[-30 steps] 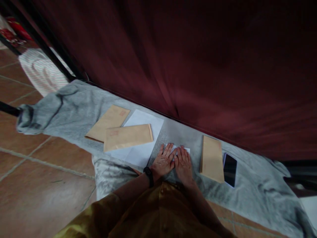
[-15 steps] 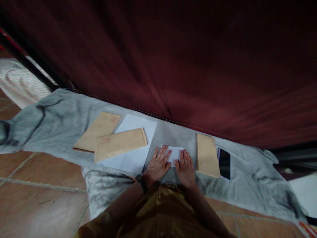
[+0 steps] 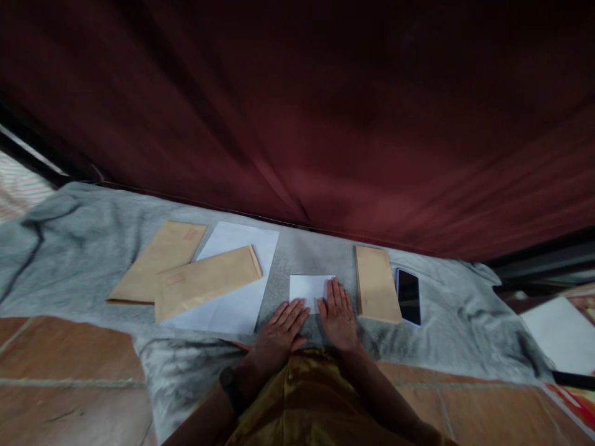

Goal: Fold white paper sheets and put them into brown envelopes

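At two o'clock from the right hand point(image 3: 339, 316) lies a brown envelope point(image 3: 379, 285), then a phone point(image 3: 408, 297); at ten from the left hand point(image 3: 281, 331), a large sheet point(image 3: 260, 244). Both hands lie flat, clutching nothing; the small paper point(image 3: 307, 287) is at ten and one respectively.

Both hands point(image 3: 281, 328) point(image 3: 338, 317) lie palms down, near each other.

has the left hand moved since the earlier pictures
Yes. Against the large white sheet, the left hand has moved back toward the brown shirt, and is now by the near left corner of the small white paper.
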